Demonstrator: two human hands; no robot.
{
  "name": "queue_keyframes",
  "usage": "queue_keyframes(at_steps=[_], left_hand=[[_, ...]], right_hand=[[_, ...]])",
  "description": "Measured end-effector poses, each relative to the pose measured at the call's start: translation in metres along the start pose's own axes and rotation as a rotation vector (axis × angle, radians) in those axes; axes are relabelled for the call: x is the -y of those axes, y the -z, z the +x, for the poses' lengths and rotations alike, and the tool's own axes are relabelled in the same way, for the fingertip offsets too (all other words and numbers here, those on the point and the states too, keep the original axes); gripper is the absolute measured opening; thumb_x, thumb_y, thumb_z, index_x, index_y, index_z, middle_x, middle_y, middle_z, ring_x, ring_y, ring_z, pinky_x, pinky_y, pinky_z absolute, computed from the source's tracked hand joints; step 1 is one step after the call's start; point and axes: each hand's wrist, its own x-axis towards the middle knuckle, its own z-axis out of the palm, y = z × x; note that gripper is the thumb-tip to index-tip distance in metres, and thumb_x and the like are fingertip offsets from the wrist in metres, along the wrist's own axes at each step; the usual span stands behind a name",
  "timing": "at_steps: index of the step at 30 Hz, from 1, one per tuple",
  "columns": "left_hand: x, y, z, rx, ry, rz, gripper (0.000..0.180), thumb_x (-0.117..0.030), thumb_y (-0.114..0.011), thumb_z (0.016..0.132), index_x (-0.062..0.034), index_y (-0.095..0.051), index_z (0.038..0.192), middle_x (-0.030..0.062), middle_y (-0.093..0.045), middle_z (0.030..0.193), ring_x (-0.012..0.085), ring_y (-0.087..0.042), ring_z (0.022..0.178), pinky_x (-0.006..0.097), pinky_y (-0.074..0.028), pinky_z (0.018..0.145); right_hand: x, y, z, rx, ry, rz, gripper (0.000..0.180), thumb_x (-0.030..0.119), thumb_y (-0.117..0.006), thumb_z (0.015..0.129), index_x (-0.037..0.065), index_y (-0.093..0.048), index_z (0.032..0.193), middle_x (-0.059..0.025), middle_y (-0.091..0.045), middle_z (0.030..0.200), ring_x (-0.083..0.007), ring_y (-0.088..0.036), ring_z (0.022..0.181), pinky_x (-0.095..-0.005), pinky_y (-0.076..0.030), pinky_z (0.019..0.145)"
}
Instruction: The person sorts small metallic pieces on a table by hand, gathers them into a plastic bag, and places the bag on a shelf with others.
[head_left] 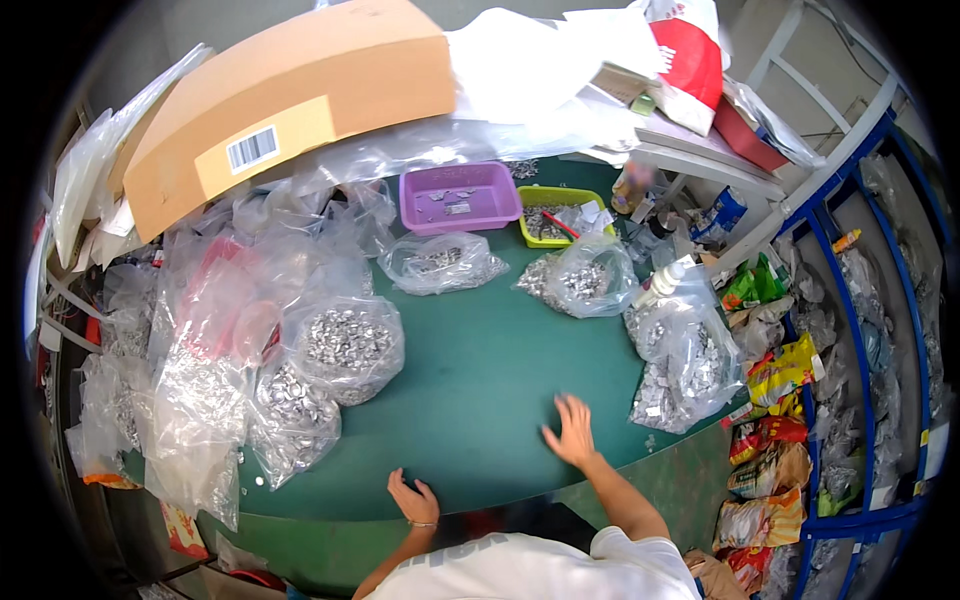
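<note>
- Two empty hands: the right hand (572,432) lies flat, fingers spread, near the green table (480,380)'s front-right edge.
- The left hand (414,500) curls loosely at the front edge.
- Bags of metal parts (345,345) ring the bare middle, within reach.

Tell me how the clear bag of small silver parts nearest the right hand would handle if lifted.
The clear bag of silver parts is thin film, so probably floppy and sagging. Packed with metal pieces, likely heavy for its size. The right hand lies flat on the green table, apart from it.

The person wears a white short-sleeved shirt (540,570) with grey lettering across the chest. Both forearms are bare. A thin bracelet (424,523) circles the left wrist; the right wrist carries nothing visible.
</note>
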Motion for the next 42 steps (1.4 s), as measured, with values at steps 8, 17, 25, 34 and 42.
queue_keyframes(at_steps=[8, 17, 25, 34, 42], left_hand=[[-0.024, -0.025, 0.010, -0.024, -0.074, 0.024, 0.051, 0.003, -0.049, 0.074, 0.0065, -0.036, 0.123, 0.0224, -0.041, 0.118, 0.0346, -0.043, 0.104, 0.039, -0.035, 0.092], [-0.213, -0.167, 0.094, 0.372, 0.110, -0.439, 0.062, -0.021, -0.064, 0.083, -0.0040, -0.032, 0.133, 0.0147, -0.044, 0.122, 0.0214, -0.047, 0.105, 0.032, -0.046, 0.076], [-0.294, -0.235, 0.150, 0.824, 0.219, -0.192, 0.035, -0.019, -0.067, 0.079, 0.0020, -0.058, 0.105, 0.0078, -0.063, 0.082, 0.0136, -0.057, 0.072, 0.028, -0.047, 0.064], [-0.246, -0.209, 0.110, 0.615, 0.191, -0.486, 0.040, -0.008, -0.065, 0.080, 0.0008, -0.051, 0.116, 0.0054, -0.063, 0.087, 0.0087, -0.055, 0.075, 0.025, -0.046, 0.064], [-0.265, -0.205, 0.095, 0.519, 0.285, -0.665, 0.042, -0.001, -0.061, 0.082, -0.0015, -0.047, 0.122, 0.0000, -0.058, 0.086, 0.0032, -0.049, 0.070, 0.018, -0.040, 0.059]], right_hand=[[-0.109, 0.026, 0.215, 0.059, -0.250, -0.398, 0.030, 0.015, -0.058, 0.076, 0.003, -0.060, 0.104, -0.0149, -0.064, 0.095, -0.0265, -0.058, 0.100, -0.0462, -0.038, 0.093], [-0.102, 0.053, 0.157, 0.023, 0.306, 0.013, 0.004, 0.006, -0.056, 0.067, 0.005, -0.059, 0.067, -0.0105, -0.061, 0.072, -0.0260, -0.063, 0.073, -0.0364, -0.050, 0.064], [-0.072, 0.077, 0.090, 0.164, 0.331, 0.165, 0.005, 0.008, -0.057, 0.068, 0.005, -0.060, 0.070, -0.0098, -0.061, 0.074, -0.0248, -0.063, 0.073, -0.0362, -0.052, 0.060], [-0.151, 0.100, 0.214, -0.066, -0.237, 1.113, 0.018, 0.014, -0.064, 0.082, -0.001, -0.064, 0.092, -0.0063, -0.066, 0.080, -0.0115, -0.059, 0.072, -0.0263, -0.047, 0.067], [-0.199, -0.056, 0.340, 0.036, -0.218, 0.251, 0.038, 0.023, -0.063, 0.080, 0.001, -0.053, 0.109, -0.0178, -0.047, 0.110, -0.0353, -0.049, 0.103, -0.0446, -0.046, 0.081]])
